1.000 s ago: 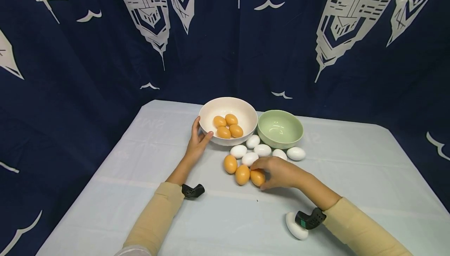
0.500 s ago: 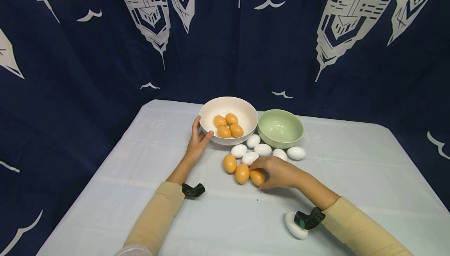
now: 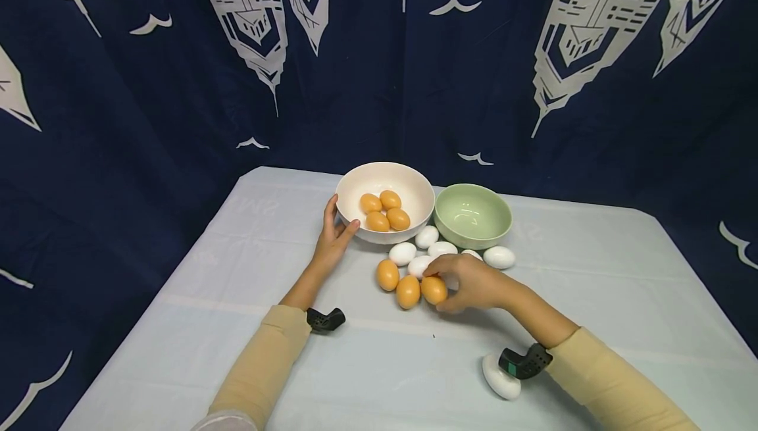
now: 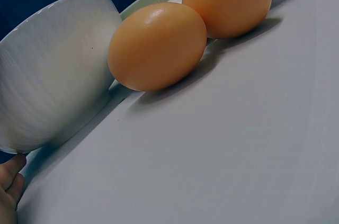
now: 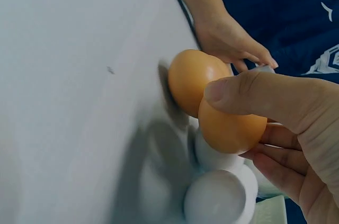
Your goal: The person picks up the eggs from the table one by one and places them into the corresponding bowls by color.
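In the head view my right hand [image 3: 474,281] pinches a brown egg [image 5: 233,128] between thumb and fingers, just above the table. Two more brown eggs [image 3: 387,275] lie to its left; one [image 3: 408,291] is close beside it. My left hand [image 3: 331,241] rests against the left side of the cream bowl [image 3: 385,172], fingers spread and fairly straight along its outer wall. Several brown eggs [image 3: 378,222] sit inside that bowl. Several white eggs [image 3: 403,253] lie in front of the bowls, some partly hidden behind my right hand.
A green bowl [image 3: 472,220] stands right of the cream bowl, with no eggs visible in it. One white egg [image 3: 501,378] lies near me under the right wrist's black camera [image 3: 526,361]. A dark blue patterned curtain [image 3: 379,89] hangs behind the table [image 3: 237,299].
My right hand has lifted the brown egg slightly, rising a little with it. My left hand and both bowls have stayed in place.
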### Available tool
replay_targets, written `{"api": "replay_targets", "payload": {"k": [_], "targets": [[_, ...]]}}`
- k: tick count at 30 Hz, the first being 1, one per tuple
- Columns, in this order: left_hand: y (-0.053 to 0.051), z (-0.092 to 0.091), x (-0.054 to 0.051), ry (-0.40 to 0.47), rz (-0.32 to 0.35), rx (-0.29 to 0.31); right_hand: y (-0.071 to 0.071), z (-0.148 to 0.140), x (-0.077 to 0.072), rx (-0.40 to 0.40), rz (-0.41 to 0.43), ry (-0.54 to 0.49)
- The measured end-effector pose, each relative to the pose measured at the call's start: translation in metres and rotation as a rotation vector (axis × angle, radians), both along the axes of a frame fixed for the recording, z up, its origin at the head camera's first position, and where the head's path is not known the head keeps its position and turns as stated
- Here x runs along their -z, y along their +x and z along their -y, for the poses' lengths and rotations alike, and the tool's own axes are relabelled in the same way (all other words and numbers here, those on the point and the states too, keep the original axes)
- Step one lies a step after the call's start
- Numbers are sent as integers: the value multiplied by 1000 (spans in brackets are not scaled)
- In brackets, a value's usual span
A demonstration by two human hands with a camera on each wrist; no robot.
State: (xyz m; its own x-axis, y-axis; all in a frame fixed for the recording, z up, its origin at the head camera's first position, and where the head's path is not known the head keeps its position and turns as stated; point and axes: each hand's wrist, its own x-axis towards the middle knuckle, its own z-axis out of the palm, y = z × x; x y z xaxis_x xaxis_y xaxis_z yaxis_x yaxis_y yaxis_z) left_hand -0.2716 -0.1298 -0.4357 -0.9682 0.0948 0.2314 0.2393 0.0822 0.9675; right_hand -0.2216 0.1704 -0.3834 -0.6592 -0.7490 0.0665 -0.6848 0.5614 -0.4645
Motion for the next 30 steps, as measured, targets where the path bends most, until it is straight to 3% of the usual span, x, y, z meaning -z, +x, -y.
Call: {"api": "replay_targets", "payload": {"k": [5, 10, 18, 30], "targets": [[5, -2, -6, -10, -4, -8, -3, -3, -5, 22, 25, -50], [3, -1, -4, -18, 0, -12, -6, -5, -9, 41, 45, -108], [-17, 2, 24, -2, -15, -34, -16, -7, -14, 68, 94, -206], [-16, 0, 26, -8, -49, -56, -36, 0, -25, 85, 159, -346]]}}
